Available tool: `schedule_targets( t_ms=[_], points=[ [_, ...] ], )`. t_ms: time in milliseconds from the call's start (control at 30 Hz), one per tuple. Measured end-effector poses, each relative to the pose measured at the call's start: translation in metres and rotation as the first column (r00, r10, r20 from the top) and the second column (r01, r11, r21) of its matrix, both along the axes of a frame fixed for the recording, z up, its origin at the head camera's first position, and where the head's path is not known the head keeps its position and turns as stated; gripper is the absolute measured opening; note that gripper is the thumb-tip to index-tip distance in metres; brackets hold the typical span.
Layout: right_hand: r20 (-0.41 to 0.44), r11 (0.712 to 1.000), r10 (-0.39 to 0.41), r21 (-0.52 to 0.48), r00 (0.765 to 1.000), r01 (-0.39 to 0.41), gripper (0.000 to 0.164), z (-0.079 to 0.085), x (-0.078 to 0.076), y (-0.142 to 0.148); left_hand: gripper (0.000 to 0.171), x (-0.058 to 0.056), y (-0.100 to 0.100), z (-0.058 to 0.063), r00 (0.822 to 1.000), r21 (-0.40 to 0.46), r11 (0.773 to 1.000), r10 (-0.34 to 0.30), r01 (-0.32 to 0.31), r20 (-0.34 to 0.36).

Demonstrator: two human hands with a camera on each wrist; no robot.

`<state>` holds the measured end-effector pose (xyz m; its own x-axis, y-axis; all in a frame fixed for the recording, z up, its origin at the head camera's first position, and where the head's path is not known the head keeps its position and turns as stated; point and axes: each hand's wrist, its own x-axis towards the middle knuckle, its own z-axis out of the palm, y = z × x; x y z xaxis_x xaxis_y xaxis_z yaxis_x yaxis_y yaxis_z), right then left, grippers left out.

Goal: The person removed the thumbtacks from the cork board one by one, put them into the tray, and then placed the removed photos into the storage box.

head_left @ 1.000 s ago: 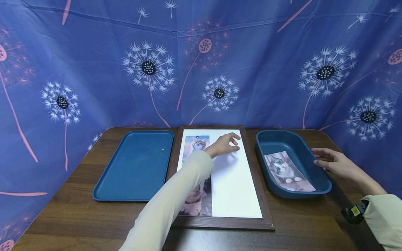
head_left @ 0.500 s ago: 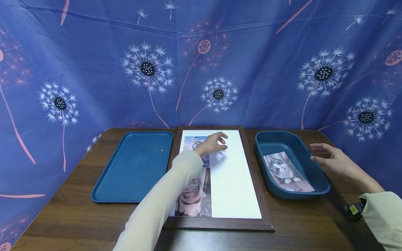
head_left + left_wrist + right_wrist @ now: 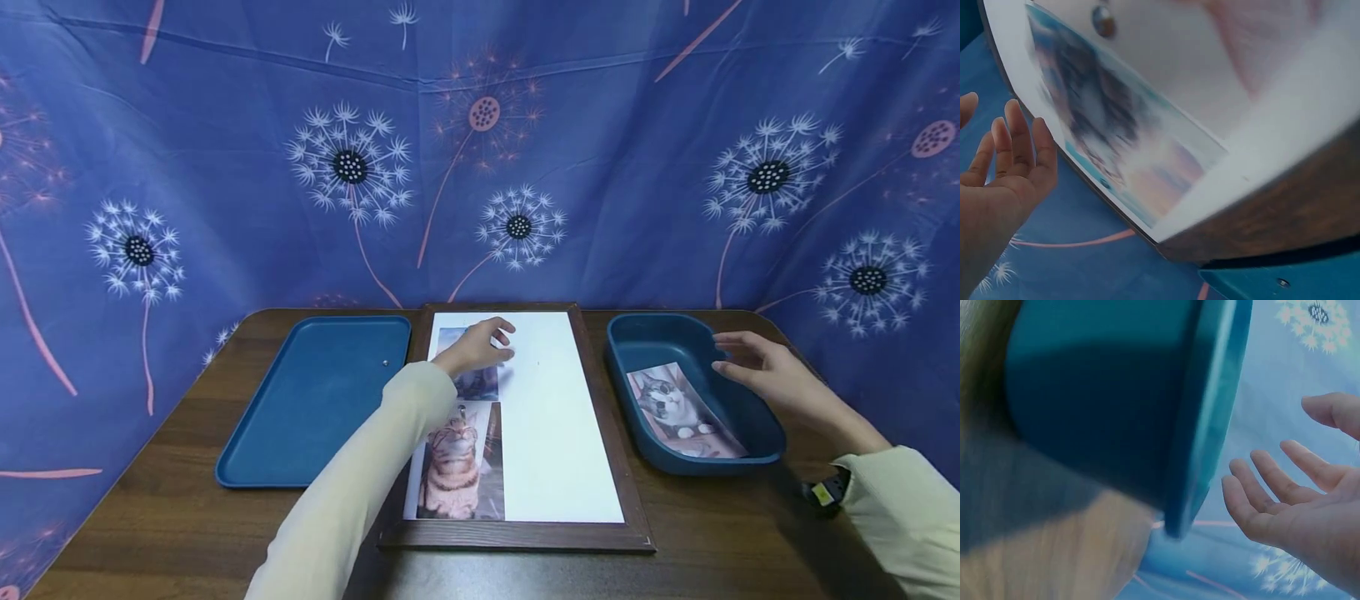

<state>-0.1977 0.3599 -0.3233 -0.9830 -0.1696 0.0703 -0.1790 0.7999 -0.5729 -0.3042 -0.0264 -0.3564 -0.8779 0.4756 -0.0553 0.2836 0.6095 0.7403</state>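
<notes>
"What's biggest?"

"A white rectangular board in dark wood, centre frame. Then a flat blue plastic tray at left and a deep blue plastic tub at right."

"The pictures?"

"A grey-and-white cat photo lies in the tub; a brown-striped cat photo is on the board's lower left, a half-hidden photo above it."

"Hands?"

"The left hand is over the half-hidden photo, the right hand by the tub's right rim. Fingers loosely curved, thumbs apart, holding nothing."

"Risks?"

"A low left hand could skew that photo; a brush might dislodge the small silver stud."
</notes>
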Motion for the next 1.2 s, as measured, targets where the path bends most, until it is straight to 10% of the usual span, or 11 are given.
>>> schedule_targets(
  t_ms=[1200],
  points=[
    [-0.088,0.978,0.196,-0.062,0.977,-0.201,0.04,-0.003,-0.02,-0.11,0.044,-0.008,-0.056,-0.02,0.989,-0.111,0.992,0.039,-0.056,-0.142]
  ],
)
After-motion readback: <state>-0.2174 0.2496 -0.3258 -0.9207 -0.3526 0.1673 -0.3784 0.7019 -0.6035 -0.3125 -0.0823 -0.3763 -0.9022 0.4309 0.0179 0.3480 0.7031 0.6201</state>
